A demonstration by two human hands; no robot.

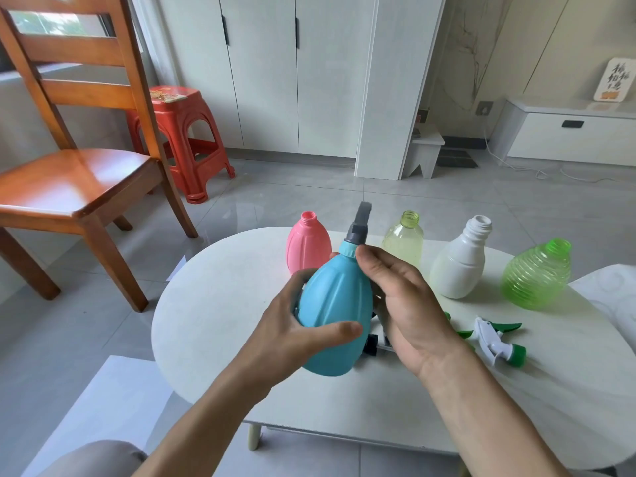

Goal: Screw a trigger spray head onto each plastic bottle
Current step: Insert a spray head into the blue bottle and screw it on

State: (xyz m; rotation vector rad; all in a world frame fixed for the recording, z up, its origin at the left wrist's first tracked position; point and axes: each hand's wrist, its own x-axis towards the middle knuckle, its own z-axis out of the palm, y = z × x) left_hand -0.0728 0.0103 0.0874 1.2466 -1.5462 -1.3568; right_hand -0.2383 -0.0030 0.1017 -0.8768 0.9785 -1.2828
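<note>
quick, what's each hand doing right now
Left hand: grips the blue bottle around its body.
Right hand: fingers at the bottle's spray head collar, apparently pinching it.

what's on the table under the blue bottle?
Below the lifted blue bottle, a black spray-head part pokes out on the white table. The rest is covered by the bottle and the right hand, so what else lies there can't be seen.
</note>
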